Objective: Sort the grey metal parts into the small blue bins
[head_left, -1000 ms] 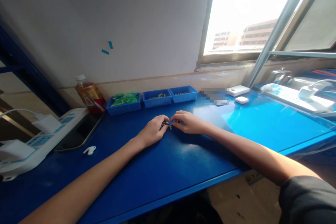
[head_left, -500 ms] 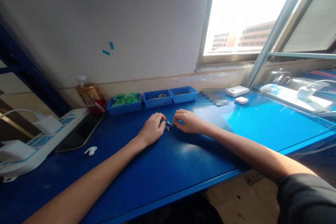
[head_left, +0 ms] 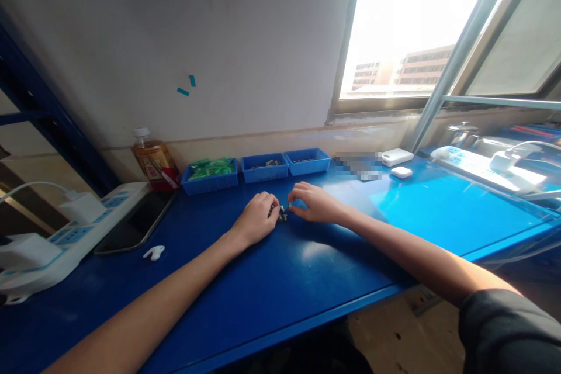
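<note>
Both hands rest on the blue table (head_left: 307,280) in the middle of the view. My left hand (head_left: 256,221) lies with its fingers curled, their tips at a few small metal parts (head_left: 283,214) on the table top. My right hand (head_left: 313,203) sits just right of them, thumb and forefinger pinched together at the same small parts. What either hand grips is too small to name.
Three blue bins line the wall: one with green packets (head_left: 210,174), two with small metal pieces (head_left: 264,166) (head_left: 307,160). A bottle (head_left: 154,160), a phone (head_left: 137,222), an earbud (head_left: 153,253) and a power strip (head_left: 56,234) lie left. White cases (head_left: 397,157) and another power strip (head_left: 482,166) lie right.
The hands drew apart half a second ago, leaving the small parts on the table, and have closed in on them again. The view has shifted slightly.
</note>
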